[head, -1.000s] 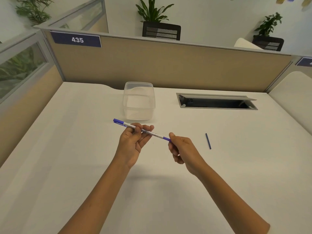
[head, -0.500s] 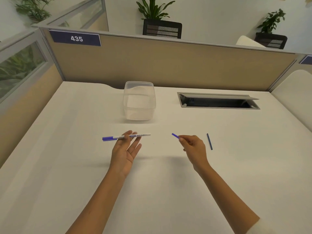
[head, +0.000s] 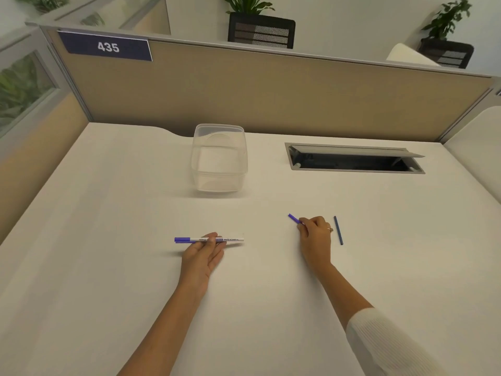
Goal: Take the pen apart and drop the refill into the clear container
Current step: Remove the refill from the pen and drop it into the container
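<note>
The white desk (head: pixel 108 267) carries everything. A clear container (head: pixel 219 158) stands near its far edge, empty and well apart from both hands. The left hand (head: pixel 202 256) rests low at the desk, its grip loosely on the pen barrel (head: pixel 230 239), which lies level with its blue cap to the left. The right hand (head: pixel 315 236) is clenched on a small blue end piece (head: pixel 293 218). Just beside it, to the right, a thin blue refill (head: pixel 338 230) lies on the desk.
</note>
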{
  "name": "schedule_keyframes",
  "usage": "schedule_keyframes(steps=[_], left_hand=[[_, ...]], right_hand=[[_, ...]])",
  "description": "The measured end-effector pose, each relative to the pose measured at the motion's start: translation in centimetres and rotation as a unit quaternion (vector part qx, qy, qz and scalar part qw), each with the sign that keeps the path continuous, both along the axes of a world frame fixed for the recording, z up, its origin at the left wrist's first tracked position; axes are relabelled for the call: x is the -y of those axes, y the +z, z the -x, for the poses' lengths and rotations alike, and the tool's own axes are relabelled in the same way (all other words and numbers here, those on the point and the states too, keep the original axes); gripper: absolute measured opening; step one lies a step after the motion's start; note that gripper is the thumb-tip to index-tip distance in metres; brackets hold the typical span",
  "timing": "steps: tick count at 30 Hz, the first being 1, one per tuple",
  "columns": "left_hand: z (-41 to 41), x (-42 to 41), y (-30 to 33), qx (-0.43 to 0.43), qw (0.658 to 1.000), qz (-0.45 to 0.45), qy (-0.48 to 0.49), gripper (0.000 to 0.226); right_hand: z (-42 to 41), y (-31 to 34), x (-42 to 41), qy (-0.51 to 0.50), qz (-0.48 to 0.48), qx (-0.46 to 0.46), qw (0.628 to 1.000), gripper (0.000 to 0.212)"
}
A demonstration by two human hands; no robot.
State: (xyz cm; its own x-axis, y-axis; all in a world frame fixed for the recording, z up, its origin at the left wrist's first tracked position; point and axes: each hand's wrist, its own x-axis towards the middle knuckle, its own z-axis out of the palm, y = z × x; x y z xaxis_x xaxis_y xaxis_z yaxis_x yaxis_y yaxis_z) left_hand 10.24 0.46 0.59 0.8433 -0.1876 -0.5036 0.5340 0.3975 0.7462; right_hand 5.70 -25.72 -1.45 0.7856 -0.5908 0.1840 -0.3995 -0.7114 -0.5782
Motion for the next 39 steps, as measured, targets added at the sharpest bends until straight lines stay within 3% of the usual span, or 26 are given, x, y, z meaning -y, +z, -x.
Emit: schedule_keyframes(steps=[6, 9, 12, 14, 16, 18, 23, 30, 31, 35, 39], left_hand=[[-1.4, 1.1, 2.0, 0.035, 0.998, -0.039, 0.026, 0.012], [-2.1, 2.0, 4.0, 0.168, 0.976, -0.139, 0.005, 0.009], [-2.1, 2.8, 5.3, 0.335, 0.912, -0.238, -0.006, 0.012], [-2.0, 3.0, 5.3, 0.43, 0.848, -0.31, -0.018, 0.015], [-1.9, 3.1, 4.2, 0.469, 0.775, -0.411, -0.104, 0.016], [-1.7, 3.1, 3.0, 0.44, 0.738, -0.474, -0.195, 0.018], [-2.3, 2.8, 4.2, 0.443, 0.761, -0.453, -0.137, 0.014], [-2.7, 2.0, 6.8, 0.415, 0.855, -0.311, 0.027, 0.016], [-2.6, 2.0, 6.3, 0.41, 0.854, -0.32, 0.016, 0.015], [-1.8, 1.9, 2.9, 0.373, 0.794, -0.454, -0.157, 0.015], [-2.2, 1.7, 3.3, 0.362, 0.818, -0.429, -0.123, 0.012]], right_hand=[[0.2, -0.9, 0.7, 0.004, -0.044, 0.01, 0.999, 0.033], [0.4, -0.9, 0.7, 0.008, -0.042, 0.011, 0.999, 0.034], [0.4, -0.9, 0.7, 0.005, -0.048, 0.014, 0.999, 0.032], [0.4, -1.0, 0.7, 0.005, -0.045, 0.016, 0.999, 0.031], [0.4, -1.1, 0.7, 0.005, -0.043, 0.016, 0.999, 0.031], [0.4, -1.1, 0.8, 0.008, -0.041, 0.015, 0.999, 0.03], [0.5, -1.1, 0.7, 0.012, -0.042, 0.018, 0.999, 0.03], [0.6, -1.1, 0.5, 0.008, -0.034, 0.025, 0.999, 0.029], [0.7, -1.1, 0.5, 0.008, -0.032, 0.025, 0.999, 0.028], [0.7, -1.3, 0.5, 0.006, -0.028, 0.02, 0.999, 0.028], [0.7, -1.4, 0.5, 0.006, -0.018, 0.024, 1.0, 0.027]])
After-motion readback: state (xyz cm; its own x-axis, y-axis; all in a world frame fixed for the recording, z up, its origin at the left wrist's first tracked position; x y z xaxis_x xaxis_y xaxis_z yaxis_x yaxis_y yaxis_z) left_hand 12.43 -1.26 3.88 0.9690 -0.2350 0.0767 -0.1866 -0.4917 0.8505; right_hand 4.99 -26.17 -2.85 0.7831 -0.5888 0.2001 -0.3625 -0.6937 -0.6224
